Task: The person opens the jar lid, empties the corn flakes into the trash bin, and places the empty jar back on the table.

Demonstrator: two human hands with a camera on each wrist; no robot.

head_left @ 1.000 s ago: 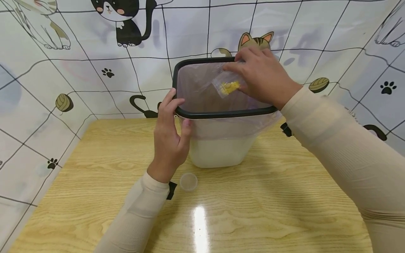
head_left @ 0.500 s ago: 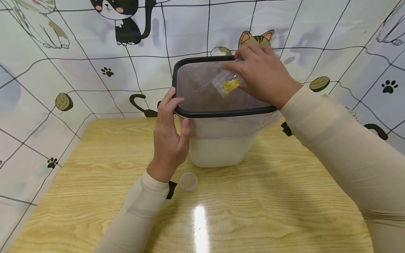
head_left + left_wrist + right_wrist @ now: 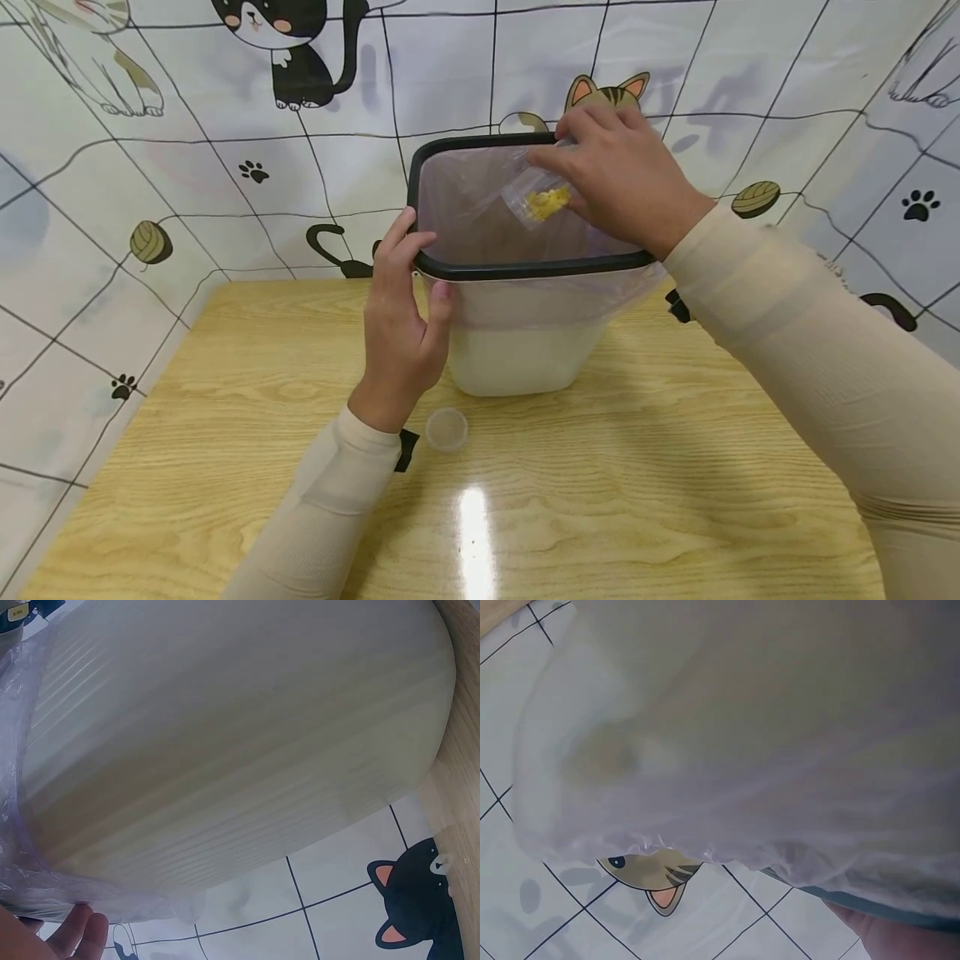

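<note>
A cream trash bin [image 3: 517, 362] with a black rim [image 3: 525, 270] stands on the table, lined with a thin pinkish plastic bag [image 3: 468, 192]. My left hand [image 3: 405, 333] holds its front left corner, fingers along the rim and thumb against the front wall. At the bin's right side, my right hand [image 3: 626, 183] pinches a small clear plastic bag [image 3: 517, 204] with yellow pieces [image 3: 547, 202] in it, over the bin's mouth. Part of this bag is hidden under the hand. The right wrist view is mostly filled by the liner [image 3: 780, 787].
A small round translucent lid-like disc [image 3: 447, 430] lies on the wood-grain table [image 3: 637, 500], in front of the bin and near the left wrist. Behind the bin rises a white wall covering [image 3: 435, 75] printed with cats and grid lines.
Hardly anything differs. Both hands, the bin and the small bag keep their places, and the view shifts very slightly.
</note>
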